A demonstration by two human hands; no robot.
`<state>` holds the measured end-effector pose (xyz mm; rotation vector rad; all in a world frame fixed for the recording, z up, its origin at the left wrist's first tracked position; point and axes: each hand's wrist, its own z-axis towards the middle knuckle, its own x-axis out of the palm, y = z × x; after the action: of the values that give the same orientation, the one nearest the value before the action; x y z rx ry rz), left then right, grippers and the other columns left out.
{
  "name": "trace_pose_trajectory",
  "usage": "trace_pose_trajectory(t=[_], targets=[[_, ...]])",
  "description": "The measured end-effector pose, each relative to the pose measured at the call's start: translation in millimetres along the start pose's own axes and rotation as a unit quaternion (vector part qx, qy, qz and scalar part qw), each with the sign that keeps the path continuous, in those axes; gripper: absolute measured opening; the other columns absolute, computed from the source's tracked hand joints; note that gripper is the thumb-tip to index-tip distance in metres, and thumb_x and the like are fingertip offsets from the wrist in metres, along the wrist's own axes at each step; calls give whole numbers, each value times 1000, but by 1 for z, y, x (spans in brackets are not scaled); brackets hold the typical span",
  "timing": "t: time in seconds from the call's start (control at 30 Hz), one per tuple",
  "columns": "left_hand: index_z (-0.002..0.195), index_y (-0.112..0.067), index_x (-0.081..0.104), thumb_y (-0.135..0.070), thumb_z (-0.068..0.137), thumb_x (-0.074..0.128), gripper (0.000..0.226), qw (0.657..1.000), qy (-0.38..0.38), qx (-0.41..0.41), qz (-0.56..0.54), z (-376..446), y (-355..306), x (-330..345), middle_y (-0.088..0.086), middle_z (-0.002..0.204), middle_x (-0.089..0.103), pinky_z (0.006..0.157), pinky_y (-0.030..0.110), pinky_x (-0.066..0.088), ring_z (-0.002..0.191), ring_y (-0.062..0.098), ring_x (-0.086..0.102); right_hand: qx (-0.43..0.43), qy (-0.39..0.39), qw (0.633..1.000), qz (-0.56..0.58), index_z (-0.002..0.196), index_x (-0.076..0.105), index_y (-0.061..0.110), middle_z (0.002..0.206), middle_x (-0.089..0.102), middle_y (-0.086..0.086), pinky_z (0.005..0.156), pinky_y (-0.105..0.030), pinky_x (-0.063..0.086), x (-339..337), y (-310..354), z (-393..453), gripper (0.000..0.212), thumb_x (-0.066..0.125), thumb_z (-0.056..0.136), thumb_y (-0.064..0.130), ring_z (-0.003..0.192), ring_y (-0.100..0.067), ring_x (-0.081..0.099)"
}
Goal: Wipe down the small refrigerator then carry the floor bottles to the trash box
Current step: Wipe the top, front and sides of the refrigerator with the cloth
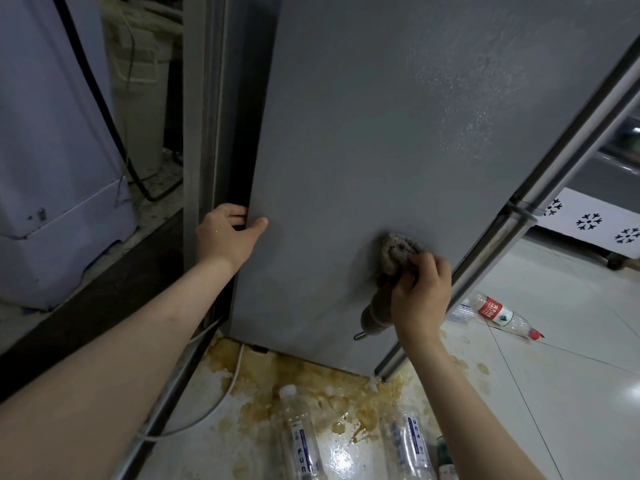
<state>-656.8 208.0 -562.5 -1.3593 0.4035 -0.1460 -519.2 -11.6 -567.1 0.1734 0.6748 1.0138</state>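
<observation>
The right hand (420,296) grips a cloth (394,252) against the fridge (381,133) side, low down. The left hand (227,235) curls its fingers round the fridge's rear edge. Below the fridge, two bottles (301,438) lie on stained floor (311,382); a red-labelled bottle (498,313) lies right of it.

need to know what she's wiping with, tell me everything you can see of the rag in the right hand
The rag is a grey-brown, coarse, worn-looking cloth, bunched into a wad. The right hand grips it and presses its upper part against the grey side panel of the refrigerator, low down near the front edge. A twisted tail hangs below the hand, ending in a small loop just above the floor. Nothing else touches it.
</observation>
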Motion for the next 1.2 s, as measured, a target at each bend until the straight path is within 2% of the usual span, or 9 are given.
trace_pose_trajectory(t=[0.03,0.1,0.2,0.37,0.63,0.83,0.97,1.1,1.2], targets=[[112,-12,62,-31,78,73,40,1000,0,0,1,0,0,0,2,107,66,77,24,45,88,11,58,10,-14,1000,10,83,58,-5,91,53,-22,70,-19,29,-1,2,4,12,51,76,-12,79,-33,51],[112,-12,62,-31,78,73,40,1000,0,1,3,0,0,0,2,108,66,77,24,45,88,11,58,29,-30,999,21,84,58,-4,92,52,-21,70,-25,33,-1,2,10,12,49,77,-10,79,-32,50],[113,-12,61,-31,79,73,41,1000,3,-1,7,-1,1,0,3,110,66,78,24,44,89,11,57,-13,-23,1000,-7,80,55,-3,89,52,-22,62,-32,38,1,-9,3,10,46,77,-7,74,-34,51],[115,-11,60,-30,79,73,42,1000,8,-1,9,-2,2,-1,4,112,65,78,24,44,90,11,56,-34,8,999,-39,77,56,-4,86,53,-23,59,-31,39,6,-25,-14,12,51,73,-14,71,-38,53],[114,-11,61,-31,79,73,42,1000,9,-7,14,-3,5,0,5,112,65,78,24,42,91,11,56,-28,-19,998,-45,79,54,-4,88,53,-25,58,-30,37,-3,-24,-5,13,52,74,-17,70,-36,51],[114,-11,60,-31,79,73,42,1000,15,-4,18,-3,7,-1,5,113,64,79,24,42,91,11,55,55,-3,998,-43,90,54,-7,101,52,-27,65,-29,33,-4,-27,-17,12,49,80,-12,80,-39,52],[115,-11,60,-30,80,72,41,1000,13,-4,21,-4,8,0,4,113,64,78,23,42,91,10,54,110,-15,993,-40,97,53,-6,107,49,-24,67,-29,32,-6,-22,-11,16,47,83,-8,85,-34,49],[115,-10,60,-29,81,72,41,1000,13,0,26,-6,11,1,5,113,65,78,23,42,91,10,55,94,-9,994,-53,93,53,-7,103,51,-26,63,-31,32,-2,-27,-16,11,49,82,-8,79,-39,52],[115,-10,60,-29,80,72,41,999,6,1,32,-6,12,3,6,113,65,78,23,42,91,10,55,42,21,997,-63,86,54,-5,94,52,-25,58,-30,32,4,-31,-27,8,52,80,-11,70,-38,52]])
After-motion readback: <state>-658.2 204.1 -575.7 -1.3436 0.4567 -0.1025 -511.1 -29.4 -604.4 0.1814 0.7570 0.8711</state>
